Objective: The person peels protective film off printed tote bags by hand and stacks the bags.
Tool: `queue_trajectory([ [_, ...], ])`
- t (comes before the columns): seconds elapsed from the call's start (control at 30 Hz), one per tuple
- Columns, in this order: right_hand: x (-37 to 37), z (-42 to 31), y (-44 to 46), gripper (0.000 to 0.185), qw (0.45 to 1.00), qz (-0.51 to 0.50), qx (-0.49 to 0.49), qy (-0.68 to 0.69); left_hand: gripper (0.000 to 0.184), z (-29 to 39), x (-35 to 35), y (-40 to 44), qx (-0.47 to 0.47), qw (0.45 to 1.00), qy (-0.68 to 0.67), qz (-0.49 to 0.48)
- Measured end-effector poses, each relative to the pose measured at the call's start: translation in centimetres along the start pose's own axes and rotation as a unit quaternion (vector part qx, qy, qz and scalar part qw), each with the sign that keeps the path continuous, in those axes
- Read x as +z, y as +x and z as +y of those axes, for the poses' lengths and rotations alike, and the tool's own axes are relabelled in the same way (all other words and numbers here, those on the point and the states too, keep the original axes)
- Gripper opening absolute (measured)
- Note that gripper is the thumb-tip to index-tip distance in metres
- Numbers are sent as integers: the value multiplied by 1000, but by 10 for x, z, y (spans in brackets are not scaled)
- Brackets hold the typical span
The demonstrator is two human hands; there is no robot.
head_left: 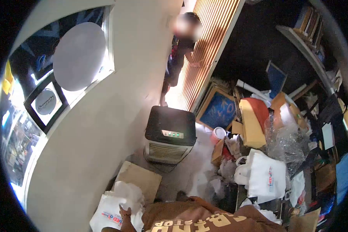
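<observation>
At the lower left, my left hand (125,213) is on the front of a white tote bag (111,205) printed with red and blue lettering. Its fingers are curled against the bag's material, though the grip is small and partly hidden. Behind that bag lies a flat cream-coloured box or board (145,178). My right hand is out of sight. Brown cloth with pale printed letters (193,216) fills the bottom edge of the view.
An air cooler (170,133) stands by the wall. To the right are a second white bag (266,176), a yellow-and-red padded piece (252,121), clear plastic wrap (288,143), a chalkboard (219,110) and a lidded bucket (218,134). Another person (180,54) stands beyond the slatted panel.
</observation>
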State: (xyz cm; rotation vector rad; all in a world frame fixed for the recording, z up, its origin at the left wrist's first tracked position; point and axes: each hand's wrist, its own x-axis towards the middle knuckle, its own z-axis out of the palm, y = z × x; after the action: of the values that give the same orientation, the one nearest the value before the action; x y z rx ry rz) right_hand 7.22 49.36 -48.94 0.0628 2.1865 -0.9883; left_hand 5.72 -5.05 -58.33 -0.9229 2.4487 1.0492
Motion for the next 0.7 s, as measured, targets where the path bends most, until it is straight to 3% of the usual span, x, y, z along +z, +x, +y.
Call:
queue_trajectory([
  [0.03, -5, 6, -1, 54, 1000, 10, 25, 7, 109, 6, -3, -2, -56, 997, -24, -44],
  [0.07, -8, 12, -3, 52, 999, 18, 37, 8, 109, 16, -3, -4, -52, 997, -30, -46],
  [0.17, -2, 56, -1, 52, 999, -14, 29, -18, 120, 41, -7, 4, -172, 979, 72, -82],
  [0.27, 5, 73, -6, 48, 998, 10, 58, 5, 109, 31, 3, 31, -158, 979, 75, -106],
  [0.33, 15, 31, -32, 53, 984, 28, 9, 174, 102, 23, 13, 47, -149, 977, 80, -129],
  [0.4, 17, 12, -50, 52, 981, 39, 0, 190, 96, 12, 25, 63, -136, 977, 76, -145],
  [0.47, 20, 18, -53, 52, 983, 40, 3, 180, 90, -5, 43, 77, -74, 983, 58, -155],
  [0.5, 25, 26, -55, 52, 983, 40, 4, 177, 87, 2, 35, 70, 149, 977, -37, -149],
  [0.53, 33, 32, -55, 52, 984, 38, 3, 177, 91, -10, 47, 75, -75, 982, 69, -160],
  [0.6, 49, 42, -59, 51, 983, 35, 1, 181, 102, 14, 21, 51, -145, 972, 100, -158],
  [0.7, 52, 35, -55, 50, 983, 26, 17, 182, 115, 29, -7, 27, -176, 965, 113, -158],
])
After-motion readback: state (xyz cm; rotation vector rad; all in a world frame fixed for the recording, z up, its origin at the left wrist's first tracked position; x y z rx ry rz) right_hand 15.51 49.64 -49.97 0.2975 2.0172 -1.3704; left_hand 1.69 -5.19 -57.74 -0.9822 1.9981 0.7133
